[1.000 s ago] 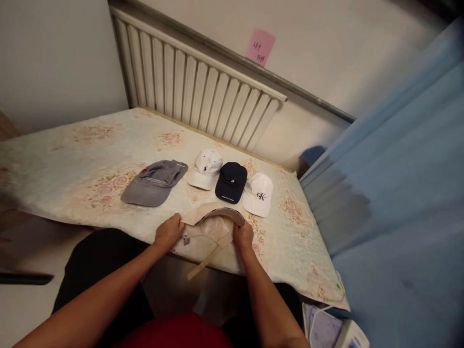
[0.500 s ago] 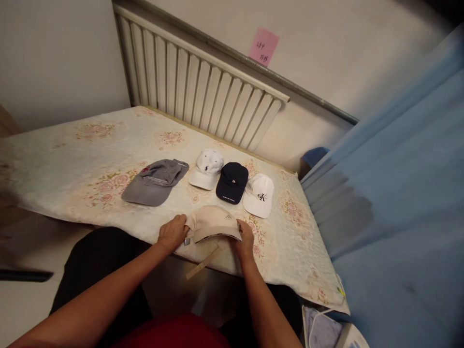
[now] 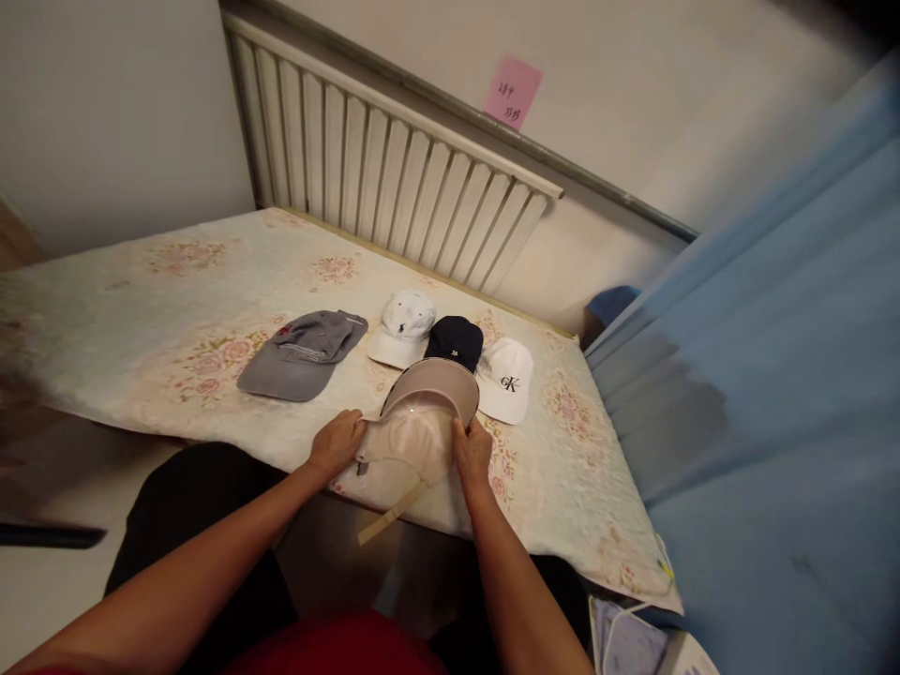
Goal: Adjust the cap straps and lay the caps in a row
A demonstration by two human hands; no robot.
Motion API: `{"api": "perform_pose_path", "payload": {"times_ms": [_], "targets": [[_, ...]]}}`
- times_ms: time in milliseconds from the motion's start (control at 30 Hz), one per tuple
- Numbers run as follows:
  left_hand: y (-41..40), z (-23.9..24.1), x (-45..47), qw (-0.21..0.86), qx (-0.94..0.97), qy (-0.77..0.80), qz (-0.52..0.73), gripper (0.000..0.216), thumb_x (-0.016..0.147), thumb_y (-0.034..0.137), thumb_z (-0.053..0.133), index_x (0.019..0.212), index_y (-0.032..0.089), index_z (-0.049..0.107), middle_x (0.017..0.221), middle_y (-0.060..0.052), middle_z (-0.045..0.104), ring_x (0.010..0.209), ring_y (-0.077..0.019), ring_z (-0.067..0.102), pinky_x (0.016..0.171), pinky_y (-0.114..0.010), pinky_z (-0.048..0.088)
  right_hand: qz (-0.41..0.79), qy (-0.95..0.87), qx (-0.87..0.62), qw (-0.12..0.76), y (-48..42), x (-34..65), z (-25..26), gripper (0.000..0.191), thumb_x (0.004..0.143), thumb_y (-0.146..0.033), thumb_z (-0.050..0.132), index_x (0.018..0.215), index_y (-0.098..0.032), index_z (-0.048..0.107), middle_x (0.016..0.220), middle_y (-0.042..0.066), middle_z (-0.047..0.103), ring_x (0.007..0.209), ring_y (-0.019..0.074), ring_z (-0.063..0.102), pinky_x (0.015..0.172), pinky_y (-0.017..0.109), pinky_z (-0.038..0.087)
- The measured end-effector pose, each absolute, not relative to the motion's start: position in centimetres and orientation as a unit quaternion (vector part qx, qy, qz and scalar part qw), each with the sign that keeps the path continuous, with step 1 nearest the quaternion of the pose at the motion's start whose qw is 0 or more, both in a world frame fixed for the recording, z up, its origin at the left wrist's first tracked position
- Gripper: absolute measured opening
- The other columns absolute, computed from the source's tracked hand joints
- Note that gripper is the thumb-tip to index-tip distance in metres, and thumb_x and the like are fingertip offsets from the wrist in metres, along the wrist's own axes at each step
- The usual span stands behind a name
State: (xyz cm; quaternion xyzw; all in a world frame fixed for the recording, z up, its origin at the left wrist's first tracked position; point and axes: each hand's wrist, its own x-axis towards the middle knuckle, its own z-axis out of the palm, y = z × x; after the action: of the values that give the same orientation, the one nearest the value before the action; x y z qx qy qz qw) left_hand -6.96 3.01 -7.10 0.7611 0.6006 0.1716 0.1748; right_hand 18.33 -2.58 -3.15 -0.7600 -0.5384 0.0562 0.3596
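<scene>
Between my hands is a beige baseball cap (image 3: 412,439), its brim tipped up and away from me so the underside shows. My left hand (image 3: 338,443) grips the cap's left edge, beside a small metal buckle. On the other side, my right hand (image 3: 473,450) pinches it near the brim's right end. A loose strap dangles from the cap past the bed edge. Just beyond lies a navy cap (image 3: 456,339), partly hidden by the beige brim. A white cap with a small emblem (image 3: 403,328) and a white cap with black letters (image 3: 507,380) flank it. Farther left rests a grey cap (image 3: 302,356).
The caps lie on a bed with a floral cover (image 3: 169,347). Behind it stands a white radiator (image 3: 394,169) against the wall. A blue curtain (image 3: 766,375) hangs along the right. A pink note (image 3: 513,91) is stuck above the radiator.
The beige cap has been turned over in my hands: its brim, which pointed down toward me, now points up and away, covering part of the navy cap. Both hands still hold it.
</scene>
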Motion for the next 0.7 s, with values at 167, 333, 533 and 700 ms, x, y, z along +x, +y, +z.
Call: {"api": "perform_pose_path", "payload": {"times_ms": [167, 333, 533, 700], "targets": [[3.2, -6.1, -6.2, 0.196, 0.778, 0.56, 0.206, 0.032, 0.088, 0.039, 0.044, 0.111, 0.019, 0.054, 0.112, -0.007, 0.062, 0.107, -0.0189, 0.056, 0.091, -0.027, 0.04, 0.053, -0.539, -0.765, 0.349, -2.3, 18.2, -2.7, 0.037, 0.086, -0.046, 0.04, 0.079, -0.018, 0.065, 0.067, 0.005, 0.065, 0.06, 0.02, 0.052, 0.055, 0.028, 0.032], [4.0, -5.0, -5.3, 0.197, 0.791, 0.542, 0.204, 0.033, 0.092, 0.042, 0.036, 0.103, 0.021, 0.058, 0.101, -0.007, 0.066, 0.096, -0.0205, 0.061, 0.082, -0.028, 0.041, 0.061, -0.554, -0.756, 0.343, -1.8, 18.1, -2.1, 0.032, 0.084, -0.043, 0.045, 0.076, -0.018, 0.064, 0.063, 0.003, 0.062, 0.058, 0.0183, 0.051, 0.055, 0.027, 0.033], [5.1, -4.9, -5.4, 0.188, 0.778, 0.572, 0.176, 0.035, 0.096, 0.038, 0.028, 0.094, 0.02, 0.057, 0.085, -0.008, 0.068, 0.081, -0.0213, 0.063, 0.07, -0.029, 0.039, 0.011, -0.538, -0.736, 0.409, -3.8, 17.4, -1.6, 0.035, 0.085, -0.032, 0.046, 0.111, -0.011, 0.059, 0.1, 0.013, 0.065, 0.089, 0.0224, 0.059, 0.077, 0.033, 0.046], [5.1, -5.0, -5.3, 0.181, 0.776, 0.58, 0.167, 0.037, 0.096, 0.039, 0.025, 0.094, 0.019, 0.056, 0.084, -0.008, 0.068, 0.079, -0.0209, 0.064, 0.068, -0.028, 0.039, -0.079, -0.614, -0.616, 0.487, -6.3, 14.3, -3.6, 0.036, 0.09, -0.017, 0.035, 0.12, -0.014, 0.055, 0.111, 0.015, 0.063, 0.111, 0.024, 0.056, 0.096, 0.043, 0.045]]}}
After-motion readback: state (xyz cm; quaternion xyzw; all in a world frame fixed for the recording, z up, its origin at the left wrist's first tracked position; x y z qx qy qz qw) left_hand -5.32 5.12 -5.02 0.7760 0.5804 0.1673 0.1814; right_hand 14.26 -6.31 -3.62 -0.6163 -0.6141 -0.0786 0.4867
